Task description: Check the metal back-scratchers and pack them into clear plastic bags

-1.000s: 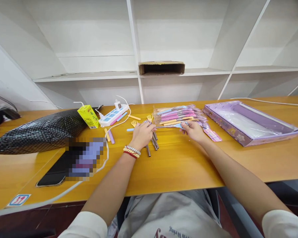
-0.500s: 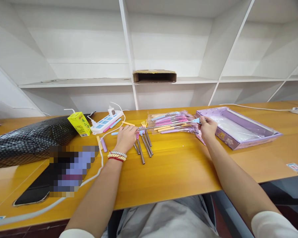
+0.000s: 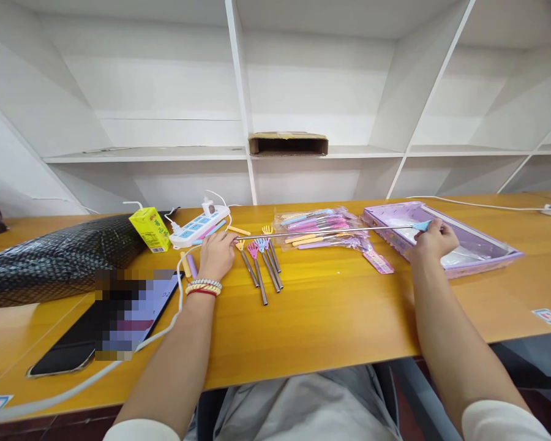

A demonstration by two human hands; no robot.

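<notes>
A telescopic back scratcher (image 3: 326,232) is stretched level across the table between my two hands. My right hand (image 3: 435,240) is closed on its light-blue head (image 3: 421,225), over the purple box. The other end of the metal rod is in my closed left hand (image 3: 217,252), whose fingers hide that end. Just right of my left hand lie several short metal scratchers with small claw heads, among them a pink one (image 3: 258,263) and a yellow one (image 3: 248,262). Behind the rod is a pile of scratchers in clear plastic wrapping (image 3: 324,222).
An open purple box (image 3: 482,267) with clear plastic inside stands at the right. On the left are a yellow drink carton (image 3: 149,229), a white power strip (image 3: 199,227), loose coloured tubes (image 3: 191,266), a phone (image 3: 64,340) and a black wrapped bundle (image 3: 64,257). A white cable (image 3: 165,331) crosses the table.
My right hand has moved right with the blue head, and my left hand slightly left. The scratcher's rod is now visibly longer between them.
</notes>
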